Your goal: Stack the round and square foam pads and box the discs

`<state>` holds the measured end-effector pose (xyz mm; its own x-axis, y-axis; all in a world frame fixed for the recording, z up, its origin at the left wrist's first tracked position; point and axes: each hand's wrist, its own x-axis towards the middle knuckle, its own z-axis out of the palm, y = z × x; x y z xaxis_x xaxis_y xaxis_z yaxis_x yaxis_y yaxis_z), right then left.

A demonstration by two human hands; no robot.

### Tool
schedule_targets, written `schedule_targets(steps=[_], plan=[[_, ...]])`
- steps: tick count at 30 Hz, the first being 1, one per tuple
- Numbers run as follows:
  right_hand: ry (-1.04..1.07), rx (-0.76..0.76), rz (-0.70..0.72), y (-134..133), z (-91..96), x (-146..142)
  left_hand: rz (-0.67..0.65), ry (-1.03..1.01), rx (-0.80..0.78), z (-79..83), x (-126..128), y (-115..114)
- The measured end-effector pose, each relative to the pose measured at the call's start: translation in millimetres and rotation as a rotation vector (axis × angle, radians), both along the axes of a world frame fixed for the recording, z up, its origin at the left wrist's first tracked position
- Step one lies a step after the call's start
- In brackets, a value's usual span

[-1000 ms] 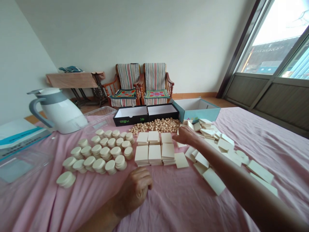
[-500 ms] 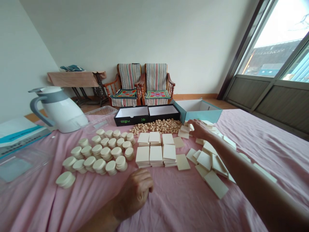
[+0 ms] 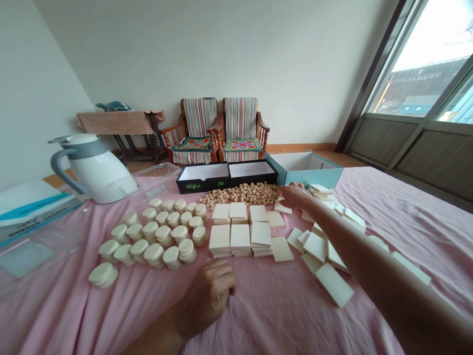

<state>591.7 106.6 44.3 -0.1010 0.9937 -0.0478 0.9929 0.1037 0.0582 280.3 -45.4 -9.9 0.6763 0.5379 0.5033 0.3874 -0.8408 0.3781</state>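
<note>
My left hand (image 3: 212, 291) rests on the pink cloth as a loose fist, with nothing showing in it, just in front of stacks of square wooden tiles (image 3: 241, 238). Stretched far forward, my right hand (image 3: 294, 195) has its fingers bent down over a pale square tile (image 3: 283, 207), beside the heap of small round wooden beads (image 3: 254, 192). The fingertips look closed together, but what they pinch is hidden. Loose pale tiles (image 3: 334, 285) lie scattered and overlapping around and under my right forearm. Single square tiles (image 3: 283, 249) lie flat beside the stacks.
Stacked pale wooden discs (image 3: 153, 253) stand in rows on the left. Behind are two black open boxes (image 3: 202, 185) and a light-blue open box (image 3: 314, 177). A white jug (image 3: 101, 172), clear plastic trays (image 3: 157, 180) and a white-and-blue package (image 3: 33, 212) sit at left.
My right hand has shifted slightly left, toward the beads, and now covers part of the tiles there. My left hand has stayed in place. The view has turned very slightly.
</note>
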Motion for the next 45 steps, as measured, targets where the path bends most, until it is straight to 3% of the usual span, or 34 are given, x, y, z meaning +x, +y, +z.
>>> schedule_targets(steps=[8,17,26,32,36,41,45], plan=[[0.057,0.013,0.046,-6,5.7,-5,-0.001,0.003,-0.007,-0.7,0,0],[0.205,0.011,0.373,-48,0.6,-22,0.004,-0.024,0.015,1.4,2,1],[0.162,0.006,0.350,-49,-14.5,-23,-0.007,-0.015,-0.009,-1.9,1,4],[0.235,0.017,0.261,-45,-2.2,-10,-0.006,-0.021,-0.019,0.4,2,2],[0.111,0.058,0.174,-36,6.8,7,-0.003,-0.022,-0.027,1.2,2,2],[0.039,0.004,0.239,-34,-2.9,8,-0.006,-0.019,-0.024,3.1,3,2],[0.006,0.077,0.185,-40,-1.9,4,-0.007,-0.022,-0.016,4.7,3,1]])
